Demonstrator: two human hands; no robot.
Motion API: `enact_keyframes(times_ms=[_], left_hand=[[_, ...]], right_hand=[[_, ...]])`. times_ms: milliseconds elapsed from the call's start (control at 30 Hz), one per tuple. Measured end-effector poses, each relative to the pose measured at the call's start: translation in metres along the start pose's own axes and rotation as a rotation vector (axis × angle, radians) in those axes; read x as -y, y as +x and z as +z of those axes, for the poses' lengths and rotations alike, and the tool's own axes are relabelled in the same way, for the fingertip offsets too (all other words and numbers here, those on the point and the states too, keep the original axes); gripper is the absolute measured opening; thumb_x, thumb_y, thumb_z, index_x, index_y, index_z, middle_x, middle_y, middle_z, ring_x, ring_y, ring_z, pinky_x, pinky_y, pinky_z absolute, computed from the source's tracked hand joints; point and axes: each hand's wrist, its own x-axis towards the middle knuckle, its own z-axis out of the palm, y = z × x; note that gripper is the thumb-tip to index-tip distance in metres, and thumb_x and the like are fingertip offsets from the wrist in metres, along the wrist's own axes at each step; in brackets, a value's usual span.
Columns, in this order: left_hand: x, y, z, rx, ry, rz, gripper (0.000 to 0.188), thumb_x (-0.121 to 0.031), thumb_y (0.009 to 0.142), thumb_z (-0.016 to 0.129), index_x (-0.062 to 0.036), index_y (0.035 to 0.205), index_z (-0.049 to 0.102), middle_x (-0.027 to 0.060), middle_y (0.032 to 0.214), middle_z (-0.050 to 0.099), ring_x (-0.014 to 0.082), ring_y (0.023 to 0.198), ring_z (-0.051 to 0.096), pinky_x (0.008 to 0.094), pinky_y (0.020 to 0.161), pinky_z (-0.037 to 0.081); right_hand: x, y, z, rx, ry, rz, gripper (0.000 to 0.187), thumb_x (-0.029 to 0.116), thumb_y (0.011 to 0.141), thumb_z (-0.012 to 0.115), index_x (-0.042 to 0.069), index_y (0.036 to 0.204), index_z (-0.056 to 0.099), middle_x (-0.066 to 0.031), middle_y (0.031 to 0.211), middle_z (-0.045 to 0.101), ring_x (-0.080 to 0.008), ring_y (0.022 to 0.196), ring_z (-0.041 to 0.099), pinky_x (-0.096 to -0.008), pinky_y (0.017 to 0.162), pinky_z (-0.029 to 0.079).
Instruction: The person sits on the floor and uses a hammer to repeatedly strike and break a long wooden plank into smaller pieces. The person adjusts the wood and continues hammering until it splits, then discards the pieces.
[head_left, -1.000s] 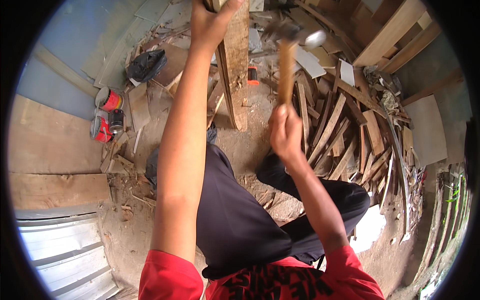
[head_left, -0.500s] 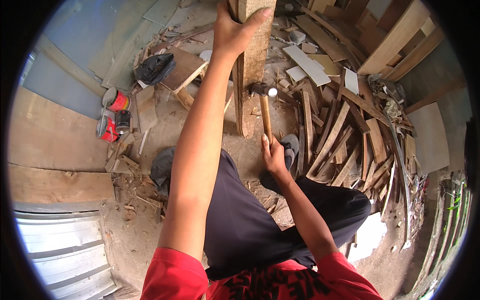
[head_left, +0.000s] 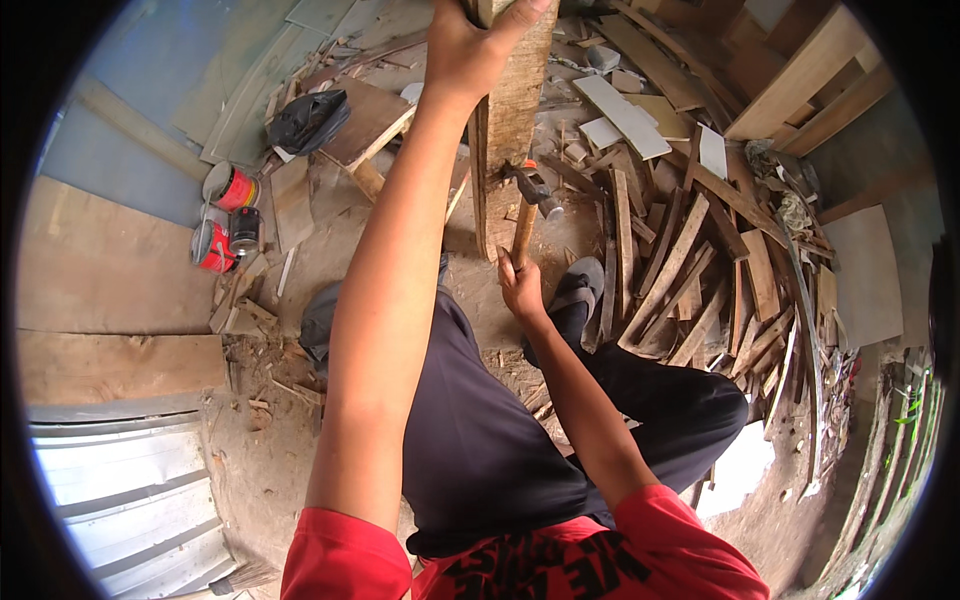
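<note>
Timber point(head_left: 516, 110) ahead looks stiff, probably heavy; my left grip point(head_left: 468, 55) clasps its far part. My right grip point(head_left: 520, 290) closes around the near end of the claw hammer point(head_left: 536, 188), likely head-heavy, best held there.

And here's a bright red T-shirt point(head_left: 575, 529) filling the bottom centre, bold black lettering point(head_left: 578, 577) across its chest, short sleeves point(head_left: 345, 555) wide at either side! Above it, plain black trousers point(head_left: 480, 440), loose and smooth, then grey footwear point(head_left: 586, 272) with a paler band, right of centre.
</note>
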Motion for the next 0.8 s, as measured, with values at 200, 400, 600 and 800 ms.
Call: enact_keyframes(times_ms=[200,400,600,800], left_hand=[[0.006,0.002,-0.013,-0.044,-0.007,0.058,0.067,-0.033,0.087,0.076,0.0043,0.132,0.043,0.0140,0.120,0.061,0.0204,0.107,0.061,0.0339,0.090,0.051],[0.011,0.006,-0.010,-0.061,0.002,0.045,0.065,-0.030,0.086,0.077,0.0050,0.131,0.045,0.0137,0.118,0.062,0.0199,0.105,0.062,0.0335,0.087,0.052],[0.013,0.003,0.000,-0.055,-0.087,0.013,0.064,-0.027,0.086,0.077,0.0036,0.132,0.045,0.0124,0.118,0.063,0.0189,0.104,0.062,0.0333,0.085,0.053],[-0.001,0.000,0.006,0.119,-0.150,-0.026,0.064,-0.029,0.084,0.078,0.0025,0.131,0.048,0.0113,0.114,0.065,0.0186,0.098,0.065,0.0329,0.083,0.054]], right_hand=[[0.060,-0.006,0.006,-0.035,-0.134,-0.001,0.038,0.026,0.097,0.065,-0.002,0.073,0.056,-0.0019,0.057,0.042,-0.0085,0.056,0.039,-0.0337,0.048,0.036],[0.196,0.013,-0.002,-0.095,0.209,-0.365,0.040,0.014,0.101,0.056,0.007,0.063,0.047,0.0034,0.053,0.044,-0.0051,0.048,0.040,-0.0271,0.043,0.030],[0.158,-0.011,-0.004,-0.254,-0.091,-0.394,0.037,0.015,0.093,0.061,0.004,0.061,0.048,0.0004,0.050,0.043,-0.0080,0.048,0.043,-0.0309,0.044,0.035],[0.073,-0.038,0.004,-0.118,-0.252,0.100,0.038,0.020,0.093,0.063,-0.001,0.064,0.051,-0.0083,0.053,0.043,-0.0087,0.052,0.048,-0.0363,0.048,0.038]])
